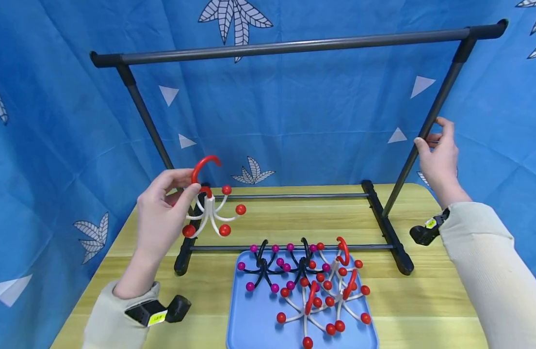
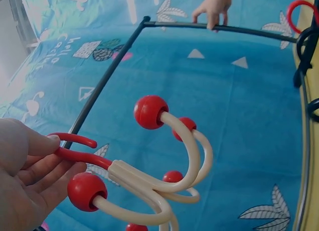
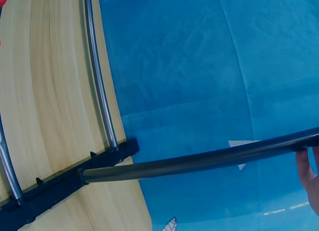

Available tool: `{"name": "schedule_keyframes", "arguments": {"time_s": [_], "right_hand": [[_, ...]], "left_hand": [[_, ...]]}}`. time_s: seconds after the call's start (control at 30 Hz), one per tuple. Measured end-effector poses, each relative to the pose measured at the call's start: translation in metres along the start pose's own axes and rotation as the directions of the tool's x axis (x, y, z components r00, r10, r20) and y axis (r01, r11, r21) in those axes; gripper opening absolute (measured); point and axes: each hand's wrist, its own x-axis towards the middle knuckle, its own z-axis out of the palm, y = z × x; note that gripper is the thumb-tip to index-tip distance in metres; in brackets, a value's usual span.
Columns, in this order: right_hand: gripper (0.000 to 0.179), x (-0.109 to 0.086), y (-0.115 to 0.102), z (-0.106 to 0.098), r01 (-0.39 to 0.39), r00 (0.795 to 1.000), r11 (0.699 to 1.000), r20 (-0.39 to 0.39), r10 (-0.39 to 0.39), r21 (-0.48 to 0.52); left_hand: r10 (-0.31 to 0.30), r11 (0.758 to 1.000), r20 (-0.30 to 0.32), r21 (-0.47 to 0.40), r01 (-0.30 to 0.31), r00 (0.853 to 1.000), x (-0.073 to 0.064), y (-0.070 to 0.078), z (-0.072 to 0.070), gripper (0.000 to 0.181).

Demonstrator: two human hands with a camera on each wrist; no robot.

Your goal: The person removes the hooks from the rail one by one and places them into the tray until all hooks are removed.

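Note:
My left hand pinches the red hook of a multi-arm hanger between thumb and fingers. White curved arms tipped with red balls spread below the hook. The hanger is held in the air by the left post of a black garment rack. In the left wrist view the hanger hangs off the fingertips of the left hand. On the other side, my right hand grips the rack's right post partway up, thumb in front. The right wrist view catches only a few fingers at the post.
A blue tray on the wooden table carries several more hangers: black ones with magenta balls and white ones with red hooks. The rack's feet straddle the area behind it. A blue patterned cloth hangs at the back.

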Motion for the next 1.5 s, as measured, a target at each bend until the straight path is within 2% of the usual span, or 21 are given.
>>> {"name": "schedule_keyframes", "arguments": {"time_s": [0.13,0.4,0.63,0.83,0.97,1.1,1.23,1.37,1.5], "right_hand": [[0.054,-0.001,0.002,-0.002,-0.007,1.000,1.000,0.004,0.007,-0.008],[0.054,0.001,0.001,0.000,-0.008,1.000,1.000,0.007,0.008,-0.005],[0.054,0.002,0.001,0.001,-0.011,1.000,1.000,0.003,0.011,0.011],[0.053,0.002,0.001,0.001,-0.012,1.000,1.000,-0.007,0.012,0.016],[0.053,0.002,-0.001,0.000,-0.020,1.000,1.000,-0.008,0.020,0.018],[0.052,0.003,-0.002,0.000,-0.026,1.000,0.999,-0.010,0.026,0.020],[0.052,0.003,-0.003,0.000,-0.028,0.999,1.000,-0.016,0.028,0.012],[0.052,0.003,-0.003,0.001,-0.031,0.999,0.999,-0.012,0.031,0.011],[0.052,0.002,-0.001,0.002,-0.031,0.999,0.999,-0.013,0.031,0.016]], "left_hand": [[0.014,1.000,0.050,-0.028,-0.013,0.999,-0.017,-0.003,0.008,0.022],[-0.057,0.997,0.155,-0.032,0.063,0.986,-0.050,-0.008,0.019,0.025],[-0.031,0.994,0.205,-0.095,0.051,0.978,-0.067,-0.010,0.026,0.026],[-0.059,0.992,0.299,-0.087,0.089,0.952,-0.078,-0.007,0.028,0.025],[-0.068,0.987,0.338,-0.114,0.113,0.939,-0.085,-0.005,0.030,0.023],[-0.153,0.973,0.385,-0.103,0.207,0.910,-0.091,-0.005,0.035,0.024],[-0.252,0.950,0.429,-0.063,0.307,0.867,-0.098,-0.006,0.040,0.025],[-0.300,0.928,0.468,-0.060,0.369,0.831,-0.105,-0.010,0.046,0.024],[-0.332,0.907,0.520,-0.055,0.418,0.787,-0.110,-0.015,0.052,0.022]]}}
